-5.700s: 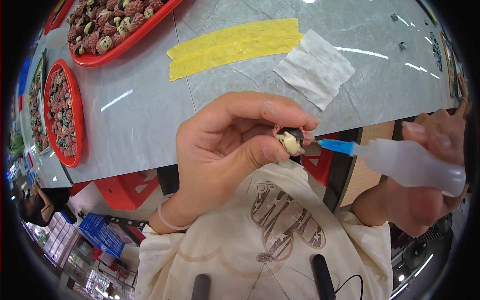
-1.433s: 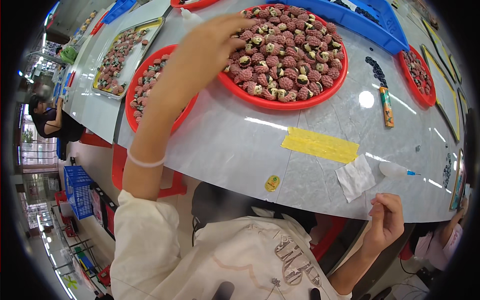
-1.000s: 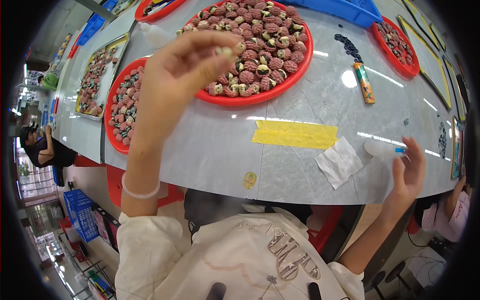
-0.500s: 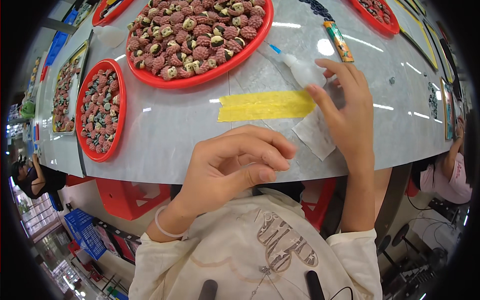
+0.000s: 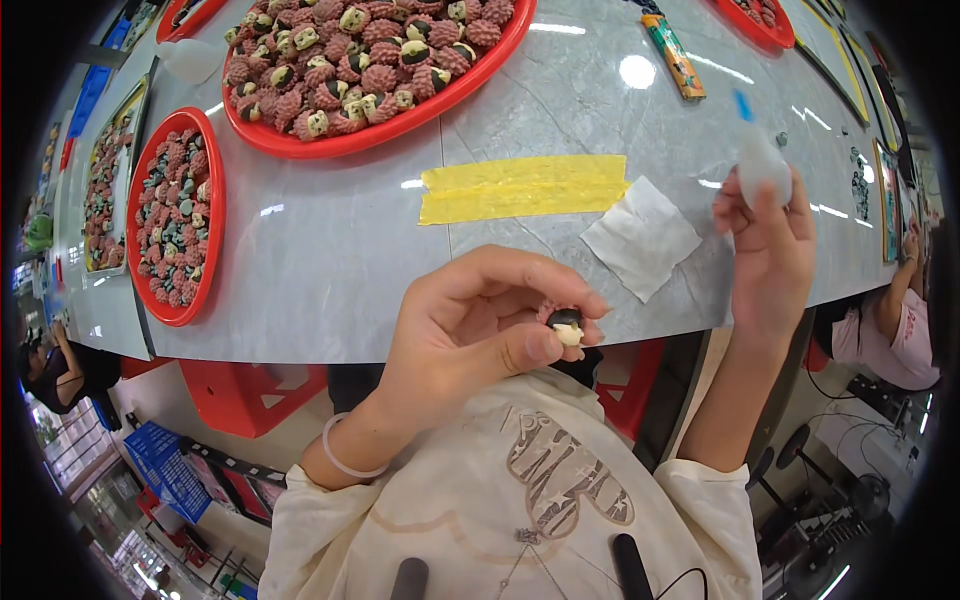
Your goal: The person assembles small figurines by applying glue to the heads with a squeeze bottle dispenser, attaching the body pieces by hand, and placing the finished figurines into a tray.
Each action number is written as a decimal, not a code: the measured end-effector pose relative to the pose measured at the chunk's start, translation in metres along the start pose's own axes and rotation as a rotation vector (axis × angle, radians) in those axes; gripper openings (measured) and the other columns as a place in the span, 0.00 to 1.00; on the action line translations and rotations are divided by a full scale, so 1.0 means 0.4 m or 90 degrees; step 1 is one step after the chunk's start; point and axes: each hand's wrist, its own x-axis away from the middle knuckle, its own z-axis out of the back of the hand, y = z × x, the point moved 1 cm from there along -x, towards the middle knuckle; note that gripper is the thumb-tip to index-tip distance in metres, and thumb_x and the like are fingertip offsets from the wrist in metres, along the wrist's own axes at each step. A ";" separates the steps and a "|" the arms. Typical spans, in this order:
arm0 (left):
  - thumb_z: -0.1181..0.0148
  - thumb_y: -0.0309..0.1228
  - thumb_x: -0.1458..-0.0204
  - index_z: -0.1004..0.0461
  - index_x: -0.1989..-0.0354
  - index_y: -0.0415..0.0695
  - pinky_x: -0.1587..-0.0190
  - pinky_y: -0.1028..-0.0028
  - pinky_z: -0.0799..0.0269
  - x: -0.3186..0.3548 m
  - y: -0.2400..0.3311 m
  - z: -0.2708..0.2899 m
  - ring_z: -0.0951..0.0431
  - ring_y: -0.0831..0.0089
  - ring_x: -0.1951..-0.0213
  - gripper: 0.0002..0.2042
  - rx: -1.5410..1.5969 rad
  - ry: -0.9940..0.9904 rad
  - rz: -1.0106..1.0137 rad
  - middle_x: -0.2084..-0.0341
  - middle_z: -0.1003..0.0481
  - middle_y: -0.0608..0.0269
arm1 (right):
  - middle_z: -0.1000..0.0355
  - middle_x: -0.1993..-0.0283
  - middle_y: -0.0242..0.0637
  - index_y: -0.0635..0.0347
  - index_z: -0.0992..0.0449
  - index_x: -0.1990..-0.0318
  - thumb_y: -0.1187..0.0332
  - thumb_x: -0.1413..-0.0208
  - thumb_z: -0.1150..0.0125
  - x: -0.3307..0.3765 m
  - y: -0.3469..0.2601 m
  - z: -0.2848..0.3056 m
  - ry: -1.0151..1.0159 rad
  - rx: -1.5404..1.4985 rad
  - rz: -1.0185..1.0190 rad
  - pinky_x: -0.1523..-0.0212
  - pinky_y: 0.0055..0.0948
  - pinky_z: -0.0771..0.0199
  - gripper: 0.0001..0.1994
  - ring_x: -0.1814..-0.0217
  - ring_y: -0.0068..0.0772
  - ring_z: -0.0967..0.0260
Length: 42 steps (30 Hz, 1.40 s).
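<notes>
Near the table's front edge, my left hand (image 5: 450, 310) is closed, pinching a small pink, ridged figure piece (image 5: 567, 325) with black and cream parts between thumb and fingers. My right hand (image 5: 772, 245) is raised at the right, fingers wrapped round a white translucent squeeze bottle (image 5: 762, 165). Its thin blue tip points up and is blurred. Between the hands a crumpled white tissue (image 5: 643, 240) lies on the table. Yellow tape strips (image 5: 525, 190) are stuck to the surface just left of it.
A large red tray (image 5: 375, 138) heaped with similar pieces stands at the back left. A smaller red tray (image 5: 216, 220) holds more pieces farther left. An orange and green tube (image 5: 675, 58) lies at the back right. A second white bottle (image 5: 192, 60) lies beyond the trays.
My right hand has picked up the squeeze bottle from beside the tape and carried it to the right. The piece in my left hand now shows. The view has shifted slightly.
</notes>
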 end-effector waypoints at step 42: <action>0.44 0.38 0.60 0.39 0.63 0.39 0.74 0.85 0.33 0.000 -0.044 -0.030 0.31 0.72 0.70 0.19 -0.068 0.064 -0.020 0.67 0.35 0.54 | 0.44 0.65 0.42 0.72 0.40 0.60 0.55 0.51 0.56 0.120 -0.073 0.009 -0.183 0.185 0.093 0.67 0.12 0.39 0.23 0.63 0.24 0.41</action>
